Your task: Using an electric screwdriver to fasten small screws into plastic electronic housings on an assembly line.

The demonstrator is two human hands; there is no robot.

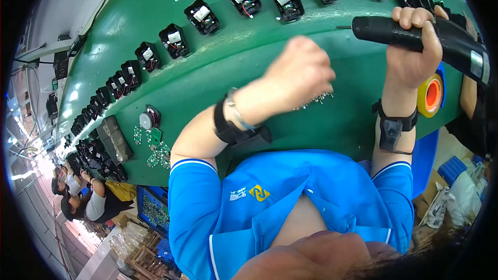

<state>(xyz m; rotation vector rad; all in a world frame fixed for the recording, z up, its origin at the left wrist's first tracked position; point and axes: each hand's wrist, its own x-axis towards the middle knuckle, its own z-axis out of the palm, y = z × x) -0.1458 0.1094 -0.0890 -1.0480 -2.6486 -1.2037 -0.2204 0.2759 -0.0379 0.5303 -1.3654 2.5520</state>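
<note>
Right hand [416,54] raised at the right, above the table [249,80]. Its grip is closed round a black powered screwdriver [381,30]; the tool lies roughly level, thin metal bit pointing left, toward the row of housings but touching none.

Left hand [303,67] near the middle, fingers curled inward, blurred. Cannot tell whether this grip pinches anything. Small metal pieces [322,97] lie scattered on the green surface, partly behind that hand in this view; too fine to name surely.

Black housings [288,1] stand in a long curved line along the far side, open tops showing white blocks and red wires; more crowd together at the left. Near them, a long grey block [114,140]. Just beside it, a round speaker-like part [147,120] and a loose cluster of green circuit boards [155,137].

Roll of yellow tape [423,97], orange core, on edge by the right forearm. Black straps on both wrists; a small device [391,132] sits on the right one. Two co-workers [96,199] at the far left.
</note>
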